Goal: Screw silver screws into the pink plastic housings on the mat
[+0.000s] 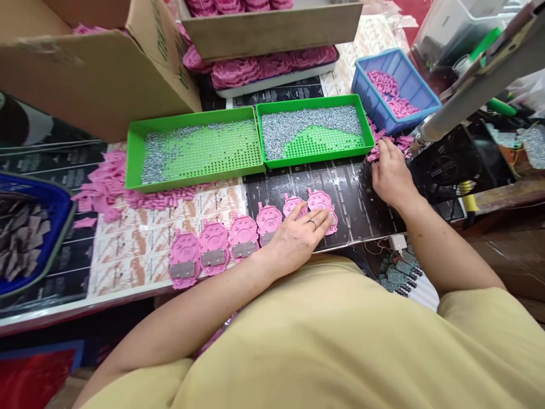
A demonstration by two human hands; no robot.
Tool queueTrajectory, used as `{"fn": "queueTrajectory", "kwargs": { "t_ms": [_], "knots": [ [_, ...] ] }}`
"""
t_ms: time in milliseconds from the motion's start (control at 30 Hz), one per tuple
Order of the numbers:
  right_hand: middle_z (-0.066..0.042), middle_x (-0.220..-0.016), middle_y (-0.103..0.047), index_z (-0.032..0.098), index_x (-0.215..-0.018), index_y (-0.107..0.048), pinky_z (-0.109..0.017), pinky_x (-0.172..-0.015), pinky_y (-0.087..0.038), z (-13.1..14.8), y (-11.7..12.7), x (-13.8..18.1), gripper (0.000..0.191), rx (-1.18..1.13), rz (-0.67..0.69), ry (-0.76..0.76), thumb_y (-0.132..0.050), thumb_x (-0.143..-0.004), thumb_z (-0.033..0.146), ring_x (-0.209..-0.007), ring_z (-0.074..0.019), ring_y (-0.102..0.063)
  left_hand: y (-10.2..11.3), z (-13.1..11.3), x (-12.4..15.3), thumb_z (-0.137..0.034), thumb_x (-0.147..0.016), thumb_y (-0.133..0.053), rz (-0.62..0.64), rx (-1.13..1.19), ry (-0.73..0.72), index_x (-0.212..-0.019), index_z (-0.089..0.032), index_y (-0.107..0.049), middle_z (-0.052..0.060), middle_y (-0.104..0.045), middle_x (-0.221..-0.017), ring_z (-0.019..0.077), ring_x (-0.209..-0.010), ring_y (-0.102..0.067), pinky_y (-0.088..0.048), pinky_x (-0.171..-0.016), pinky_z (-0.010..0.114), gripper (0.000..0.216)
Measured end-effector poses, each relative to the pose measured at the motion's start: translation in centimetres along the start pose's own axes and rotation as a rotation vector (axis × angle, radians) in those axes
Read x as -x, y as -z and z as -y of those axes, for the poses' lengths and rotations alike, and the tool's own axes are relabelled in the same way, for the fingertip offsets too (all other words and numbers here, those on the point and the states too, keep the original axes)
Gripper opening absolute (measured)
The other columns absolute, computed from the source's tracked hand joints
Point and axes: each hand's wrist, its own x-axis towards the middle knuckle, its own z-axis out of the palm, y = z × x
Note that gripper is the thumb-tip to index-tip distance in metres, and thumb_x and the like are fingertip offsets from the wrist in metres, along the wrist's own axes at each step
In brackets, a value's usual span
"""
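Note:
My left hand (300,230) lies with its fingers stretched over the rightmost pink plastic shells (321,201) at the table's front edge. Several such shells stand in a row to its left, and the left ones carry a grey rectangular plate (215,258). My right hand (392,170) reaches into a small heap of pink plastic parts (374,149) beside the right green tray. Its fingertips are bent down among the parts; whether one is held I cannot make out.
Two green trays (196,174) (317,161) hold small silvery screws. A blue bin (361,85) of pink pieces stands behind my right hand, near a slanting metal pole (477,79). More pink parts (106,182) lie left. A cardboard box (97,85) and a blue basket (63,227) flank them.

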Motion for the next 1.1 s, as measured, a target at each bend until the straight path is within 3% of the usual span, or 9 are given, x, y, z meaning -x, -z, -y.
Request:
{"fn": "queueTrajectory", "kwargs": {
  "t_ms": [100, 200, 367, 467, 600, 767, 967, 1100],
  "knots": [
    [-0.024, -0.155, -0.037, 0.004, -0.148, -0.039, -0.063, -0.122, -0.025, -0.9, -0.7, -1.1, 0.063, 0.022, -0.001, -0.056, -0.040, -0.093, 0.033, -0.147, -0.0399, -0.033, 0.1, -0.1, 0.0, -0.008, -0.100, -0.042, 0.045, 0.016, 0.017, -0.133, -0.011, -0.060, 0.015, -0.062, -0.139, 0.0231, -0.126, -0.063, -0.044, -0.113, 0.050, 0.037],
    [-0.023, -0.150, -0.044, 0.011, -0.141, -0.049, -0.066, -0.117, -0.032, -1.3, -1.0, -0.1, 0.054, -0.004, -0.056, -0.025, -0.043, -0.093, 0.035, -0.141, -0.0396, -0.040, 0.1, -0.1, 0.0, -0.009, -0.100, -0.044, 0.060, 0.031, 0.024, -0.134, -0.011, -0.060, 0.015, -0.062, -0.139, 0.0237, -0.126, -0.063, -0.044, -0.112, 0.050, 0.038],
    [-0.018, -0.139, -0.055, 0.017, -0.128, -0.061, -0.057, -0.115, -0.042, -0.4, -0.4, 4.1, 0.042, -0.049, 0.002, 0.116, -0.041, -0.094, 0.031, -0.134, -0.0315, -0.052, 0.1, 0.1, 0.0, -0.008, -0.099, -0.045, 0.022, 0.052, 0.002, -0.133, -0.008, -0.060, 0.017, -0.063, -0.137, 0.0258, -0.126, -0.064, -0.046, -0.110, 0.051, 0.037],
    [-0.014, -0.147, -0.052, 0.019, -0.130, -0.060, -0.048, -0.121, -0.040, 0.2, 0.5, 5.2, 0.041, -0.099, 0.046, 0.214, -0.042, -0.096, 0.033, -0.142, -0.0258, -0.047, 0.1, 0.1, 0.0, -0.009, -0.100, -0.045, 0.025, 0.061, 0.001, -0.133, -0.009, -0.061, 0.017, -0.063, -0.137, 0.0257, -0.126, -0.063, -0.046, -0.111, 0.051, 0.037],
    [-0.017, -0.152, -0.047, 0.018, -0.140, -0.053, -0.053, -0.123, -0.036, -0.7, 1.1, 3.2, 0.050, -0.124, -0.033, 0.116, -0.047, -0.096, 0.041, -0.145, -0.0281, -0.043, 0.2, 0.0, 0.0, -0.009, -0.099, -0.046, 0.054, 0.091, 0.007, -0.134, -0.012, -0.061, 0.016, -0.062, -0.139, 0.0248, -0.128, -0.063, -0.045, -0.113, 0.050, 0.038],
    [-0.020, -0.159, -0.036, 0.013, -0.148, -0.045, -0.060, -0.125, -0.027, -2.1, 0.0, -0.1, 0.069, -0.110, 0.100, -0.031, -0.052, -0.092, 0.052, -0.150, -0.0355, -0.033, 0.4, -0.1, 0.0, -0.010, -0.100, -0.045, 0.056, 0.074, 0.024, -0.133, -0.013, -0.062, 0.015, -0.062, -0.139, 0.0243, -0.127, -0.063, -0.045, -0.112, 0.050, 0.037],
    [-0.012, -0.141, -0.060, 0.021, -0.131, -0.063, -0.048, -0.117, -0.045, -1.7, 1.9, 2.1, 0.042, -0.158, -0.013, 0.094, -0.043, -0.097, 0.035, -0.133, -0.0253, -0.057, 0.2, -0.1, 0.0, -0.009, -0.101, -0.045, 0.016, 0.046, -0.001, -0.132, -0.009, -0.061, 0.015, -0.063, -0.138, 0.0242, -0.126, -0.064, -0.046, -0.111, 0.049, 0.035],
    [-0.011, -0.122, -0.069, 0.024, -0.118, -0.070, -0.043, -0.093, -0.058, -1.4, 3.7, 4.3, 0.033, -0.112, -0.089, 0.100, -0.056, -0.092, 0.037, -0.107, -0.0251, -0.068, 0.0, 0.0, 0.0, -0.010, -0.101, -0.045, 0.003, 0.040, -0.005, -0.131, -0.010, -0.061, 0.015, -0.064, -0.137, 0.0238, -0.125, -0.064, -0.046, -0.111, 0.049, 0.034]
  ]
}}
